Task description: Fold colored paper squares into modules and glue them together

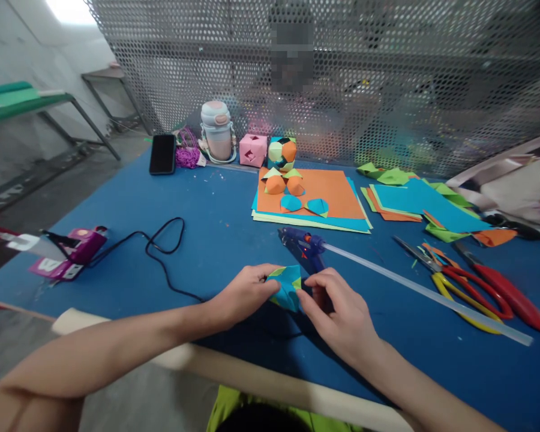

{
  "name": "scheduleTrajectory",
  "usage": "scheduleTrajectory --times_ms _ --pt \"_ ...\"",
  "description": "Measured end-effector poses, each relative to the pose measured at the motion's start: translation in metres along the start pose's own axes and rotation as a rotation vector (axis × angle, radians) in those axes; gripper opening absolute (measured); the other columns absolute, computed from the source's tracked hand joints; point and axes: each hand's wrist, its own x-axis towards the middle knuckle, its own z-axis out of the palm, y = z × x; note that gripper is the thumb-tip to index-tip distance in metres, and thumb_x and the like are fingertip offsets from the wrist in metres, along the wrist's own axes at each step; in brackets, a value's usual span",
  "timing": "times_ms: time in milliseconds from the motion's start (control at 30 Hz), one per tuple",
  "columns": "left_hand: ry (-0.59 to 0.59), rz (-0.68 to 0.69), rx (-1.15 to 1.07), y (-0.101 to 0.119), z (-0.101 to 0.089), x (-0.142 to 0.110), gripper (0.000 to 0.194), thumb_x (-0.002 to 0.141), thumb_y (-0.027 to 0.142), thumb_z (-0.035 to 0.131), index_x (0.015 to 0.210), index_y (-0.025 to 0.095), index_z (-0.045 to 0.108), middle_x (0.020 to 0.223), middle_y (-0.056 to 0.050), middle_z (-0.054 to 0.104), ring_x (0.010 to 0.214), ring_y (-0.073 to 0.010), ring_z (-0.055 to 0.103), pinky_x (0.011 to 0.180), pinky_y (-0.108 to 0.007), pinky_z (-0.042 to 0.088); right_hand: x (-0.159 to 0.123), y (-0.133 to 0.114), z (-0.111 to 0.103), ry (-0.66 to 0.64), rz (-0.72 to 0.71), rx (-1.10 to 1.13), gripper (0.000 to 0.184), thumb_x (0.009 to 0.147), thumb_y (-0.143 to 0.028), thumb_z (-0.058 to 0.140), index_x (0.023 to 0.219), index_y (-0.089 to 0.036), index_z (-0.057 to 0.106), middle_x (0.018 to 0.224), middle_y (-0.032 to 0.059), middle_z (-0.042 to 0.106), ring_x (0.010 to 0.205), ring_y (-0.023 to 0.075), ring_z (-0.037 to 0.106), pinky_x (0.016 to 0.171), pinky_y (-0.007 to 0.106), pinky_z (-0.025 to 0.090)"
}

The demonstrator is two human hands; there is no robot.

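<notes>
Between my two hands, near the table's front edge, is a folded blue and green paper piece [288, 288]. My left hand [251, 291] pinches its left side, thumb on the front face. With thumb and fingers curled, my right hand [337, 305] holds its lower right corner. Just behind them lies a dark blue glue gun [303, 243], a long clear glue stick [414, 288] running out of its back to the right. Farther back, small folded orange, green and blue paper pieces [291, 204] rest on a stack of coloured paper [330, 191].
Scissors [459, 294] and a red-handled tool [513, 294] lie at right, near paper sheets [432, 198]. Along the back stand a phone [162, 154], a bottle [218, 132], a pink paper cube [253, 150] and a multicoloured paper ball [282, 153]. A black cord [155, 249] runs from a purple power strip [74, 255].
</notes>
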Motion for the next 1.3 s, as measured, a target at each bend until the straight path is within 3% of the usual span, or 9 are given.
scheduleTrajectory --times_ms 100,200,333,567,833,967,1100,1300 --pt "-0.022 0.026 -0.005 -0.001 0.001 -0.002 0.023 0.073 0.011 0.044 0.082 0.015 0.065 0.086 -0.002 0.067 0.082 -0.016 0.057 0.076 -0.026 0.046 -0.003 -0.001 -0.003 0.041 -0.191 -0.102 0.009 0.084 -0.015 0.054 0.092 -0.017 0.056 0.073 0.004 0.057 0.063 0.0135 0.054 0.055 0.024 0.042" --pt "-0.082 0.099 0.005 -0.001 0.004 -0.005 0.022 0.074 0.01 0.044 0.082 0.016 0.064 0.086 -0.001 0.066 0.08 -0.0151 0.057 0.076 -0.027 0.046 -0.002 -0.001 -0.004 0.036 -0.297 -0.217 0.01 0.08 -0.01 0.058 0.088 -0.015 0.062 0.074 0.0068 0.059 0.067 0.0157 0.054 0.058 0.027 0.041" --pt "-0.135 0.177 0.016 0.001 0.007 -0.009 0.022 0.073 0.007 0.045 0.082 0.016 0.062 0.087 -0.001 0.063 0.084 -0.0147 0.056 0.08 -0.027 0.045 0.001 0.0 -0.002 0.033 -0.324 -0.303 0.006 0.081 -0.015 0.059 0.08 -0.015 0.064 0.07 0.0061 0.059 0.065 0.0156 0.05 0.057 0.028 0.036" --pt "-0.181 0.189 0.014 0.003 0.009 -0.012 0.022 0.068 0.001 0.044 0.076 0.016 0.058 0.079 0.001 0.057 0.08 -0.0133 0.052 0.079 -0.026 0.043 0.002 -0.006 -0.005 0.028 -0.37 -0.435 0.012 0.084 -0.016 0.054 0.076 -0.018 0.062 0.06 0.0019 0.056 0.061 0.0148 0.043 0.056 0.032 0.026" --pt "-0.219 0.176 0.094 0.001 0.009 -0.011 0.021 0.065 0.002 0.042 0.072 0.017 0.055 0.072 0.002 0.051 0.074 -0.0126 0.046 0.073 -0.024 0.041 0.001 -0.006 0.001 -0.018 -0.36 -0.47 0.024 0.084 -0.014 0.05 0.061 -0.019 0.055 0.054 -0.0002 0.046 0.057 0.0142 0.04 0.057 0.032 0.025" --pt "-0.185 0.078 -0.008 0.003 0.006 -0.008 0.016 0.068 0.005 0.042 0.067 0.016 0.053 0.072 0.001 0.052 0.073 -0.0122 0.046 0.072 -0.024 0.04 0.001 -0.009 -0.003 0.01 -0.346 -0.396 0.021 0.079 -0.012 0.052 0.06 -0.019 0.052 0.054 -0.001 0.047 0.056 0.0131 0.042 0.057 0.031 0.027" --pt "-0.139 -0.099 -0.277 0.0 0.002 -0.002 0.012 0.07 0.01 0.046 0.07 0.015 0.057 0.069 0.002 0.053 0.066 -0.0097 0.045 0.062 -0.02 0.038 -0.001 -0.011 -0.013 0.021 -0.358 -0.246 0.013 0.075 -0.01 0.054 0.067 -0.019 0.052 0.057 -0.0012 0.053 0.056 0.012 0.047 0.058 0.03 0.031" --pt "0.083 -0.255 -0.601 -0.012 -0.005 0.01 0.012 0.071 0.023 0.061 0.077 0.013 0.061 0.068 0.0 0.06 0.06 -0.0093 0.053 0.06 -0.021 0.042 -0.012 -0.003 -0.026 -0.081 -0.487 -0.203 0.014 0.075 -0.008 0.049 0.071 -0.022 0.048 0.055 -0.0026 0.05 0.054 0.0129 0.045 0.057 0.028 0.033"
